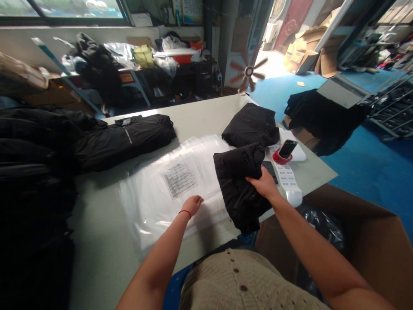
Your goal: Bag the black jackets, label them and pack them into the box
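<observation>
Where the hands (192, 205) rest, slick plastic (151, 206) meets a puffy black jacket (240, 189).

Blk puffer jacket (240, 185) at ctr right, on pale grey table (206, 112), next to clear poly bag (151, 215) w/ white label (180, 180) in blk print. Second blk jacket (129, 142) at left shows thin grey stripe. Red wrist cord (185, 212) lower ctr; cream knit cardigan (238, 280) w/ brown buttons (243, 288) at bottom edge. Brown cardboard box (364, 224) lower right, bright blue floor (364, 172) above it.
</observation>
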The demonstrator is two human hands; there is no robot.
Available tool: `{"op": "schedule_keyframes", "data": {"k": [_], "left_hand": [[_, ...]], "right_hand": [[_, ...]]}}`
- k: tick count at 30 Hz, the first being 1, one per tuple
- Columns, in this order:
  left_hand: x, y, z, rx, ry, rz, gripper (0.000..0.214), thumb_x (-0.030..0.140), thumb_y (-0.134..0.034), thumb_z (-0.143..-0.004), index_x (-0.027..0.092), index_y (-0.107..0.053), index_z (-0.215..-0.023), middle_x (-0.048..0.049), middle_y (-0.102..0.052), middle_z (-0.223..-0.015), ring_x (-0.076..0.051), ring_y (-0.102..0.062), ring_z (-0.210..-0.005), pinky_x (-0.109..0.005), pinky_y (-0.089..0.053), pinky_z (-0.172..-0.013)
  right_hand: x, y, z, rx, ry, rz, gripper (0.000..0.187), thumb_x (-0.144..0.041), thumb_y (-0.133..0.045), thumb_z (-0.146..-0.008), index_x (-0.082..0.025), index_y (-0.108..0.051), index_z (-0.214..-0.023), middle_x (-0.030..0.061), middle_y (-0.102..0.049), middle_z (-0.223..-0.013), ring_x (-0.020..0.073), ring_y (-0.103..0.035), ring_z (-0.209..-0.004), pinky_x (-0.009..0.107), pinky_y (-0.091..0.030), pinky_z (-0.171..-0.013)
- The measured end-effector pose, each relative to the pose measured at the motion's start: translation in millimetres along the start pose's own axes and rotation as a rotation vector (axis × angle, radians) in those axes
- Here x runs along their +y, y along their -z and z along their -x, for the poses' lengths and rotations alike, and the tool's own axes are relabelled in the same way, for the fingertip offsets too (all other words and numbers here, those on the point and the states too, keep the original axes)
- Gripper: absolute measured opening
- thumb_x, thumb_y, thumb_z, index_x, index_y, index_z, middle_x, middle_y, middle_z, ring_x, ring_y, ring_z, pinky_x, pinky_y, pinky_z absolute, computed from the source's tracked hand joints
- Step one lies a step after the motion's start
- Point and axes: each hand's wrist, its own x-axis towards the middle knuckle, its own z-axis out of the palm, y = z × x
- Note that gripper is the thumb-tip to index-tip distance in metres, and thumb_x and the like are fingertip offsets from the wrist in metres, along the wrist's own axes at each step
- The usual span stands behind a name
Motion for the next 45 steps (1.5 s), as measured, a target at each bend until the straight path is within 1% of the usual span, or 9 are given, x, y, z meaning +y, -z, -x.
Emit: {"op": "schedule_keyframes", "data": {"k": [3, 6, 11, 18, 22, 27, 35, 40, 45], "left_hand": [[-1, 2.7, -10, 0.037, 0.133, 0.066, 0.027, 0.025, -0.04, -0.09, 0.017, -0.065, -0.085, -0.006, -0.071, -0.078, -0.017, -0.065, -0.077, -0.028, -0.046, -0.074], [0, 5.3, -18, 0.134, 0.196, 0.054, 0.033, 0.03, -0.033, -0.094, 0.014, -0.061, -0.095, -0.01, -0.07, -0.084, -0.019, -0.065, -0.081, -0.03, -0.046, -0.075], [6, 11.4, -24, 0.237, 0.043, 0.055, 0.024, 0.04, -0.057, -0.082, 0.017, -0.06, -0.087, -0.0105, -0.068, -0.098, -0.023, -0.063, -0.095, -0.033, -0.045, -0.086], [1, 8.8, -32, -0.013, 0.152, 0.397, 0.021, 0.033, -0.056, -0.083, 0.014, -0.065, -0.083, -0.0093, -0.073, -0.078, -0.018, -0.069, -0.074, -0.03, -0.051, -0.071], [1, 4.3, -34, -0.04, 0.195, 0.273, 0.016, 0.019, -0.056, -0.079, 0.013, -0.068, -0.088, -0.0092, -0.074, -0.08, -0.017, -0.068, -0.074, -0.028, -0.051, -0.069], [17, -9.0, -26, 0.01, 0.185, 0.019, 0.021, 0.015, -0.055, -0.078, 0.014, -0.068, -0.094, -0.0115, -0.071, -0.1, -0.022, -0.063, -0.098, -0.031, -0.045, -0.084], [39, -25.2, -11, 0.007, 0.123, -0.455, 0.038, 0.046, -0.056, -0.083, 0.016, -0.064, -0.106, -0.0159, -0.061, -0.114, -0.029, -0.054, -0.114, -0.037, -0.042, -0.09], [42, -22.9, -11, -0.023, 0.173, -0.427, 0.046, 0.057, -0.065, -0.074, 0.02, -0.065, -0.102, -0.0135, -0.058, -0.118, -0.03, -0.05, -0.116, -0.04, -0.04, -0.093], [41, -23.0, -19, -0.037, 0.217, -0.316, 0.042, 0.052, -0.072, -0.067, 0.018, -0.065, -0.091, -0.0143, -0.059, -0.119, -0.032, -0.048, -0.118, -0.042, -0.038, -0.098]], "right_hand": [[0, 9, 5, 0.022, 0.008, 0.025, 0.043, -0.043, -0.073, -0.068, -0.022, -0.055, -0.101, 0.0052, -0.068, -0.094, 0.0271, -0.065, -0.092, 0.039, -0.05, -0.083], [-7, 14, 12, 0.018, 0.03, 0.05, 0.043, -0.045, -0.072, -0.068, -0.023, -0.055, -0.102, 0.0057, -0.067, -0.095, 0.0282, -0.065, -0.092, 0.038, -0.05, -0.081], [-28, 17, 23, -0.016, 0.068, 0.106, 0.042, -0.044, -0.07, -0.071, -0.023, -0.052, -0.103, 0.0062, -0.067, -0.092, 0.0297, -0.065, -0.093, 0.036, -0.048, -0.077], [-49, 12, 24, -0.071, 0.116, 0.136, 0.047, -0.047, -0.068, -0.074, -0.025, -0.051, -0.111, 0.0056, -0.068, -0.094, 0.0299, -0.064, -0.098, 0.033, -0.045, -0.079], [-50, 6, 22, -0.096, 0.101, 0.181, 0.045, -0.046, -0.068, -0.075, -0.024, -0.05, -0.111, 0.0062, -0.068, -0.093, 0.0294, -0.064, -0.097, 0.032, -0.044, -0.074], [-51, -6, 25, -0.163, 0.03, 0.298, 0.042, -0.048, -0.063, -0.079, -0.022, -0.05, -0.109, 0.0064, -0.067, -0.089, 0.0285, -0.065, -0.091, 0.03, -0.041, -0.067], [-51, -23, 30, -0.269, -0.022, 0.409, 0.041, -0.048, -0.059, -0.082, -0.02, -0.049, -0.11, 0.007, -0.067, -0.088, 0.0267, -0.066, -0.086, 0.029, -0.037, -0.063], [-46, -6, 29, -0.235, -0.018, 0.393, 0.043, -0.048, -0.059, -0.081, -0.019, -0.049, -0.111, 0.0077, -0.067, -0.089, 0.027, -0.065, -0.086, 0.029, -0.037, -0.063], [-57, 5, 34, -0.166, 0.033, 0.353, 0.045, -0.05, -0.061, -0.079, -0.02, -0.049, -0.111, 0.0067, -0.067, -0.087, 0.026, -0.065, -0.083, 0.028, -0.036, -0.062]]}}
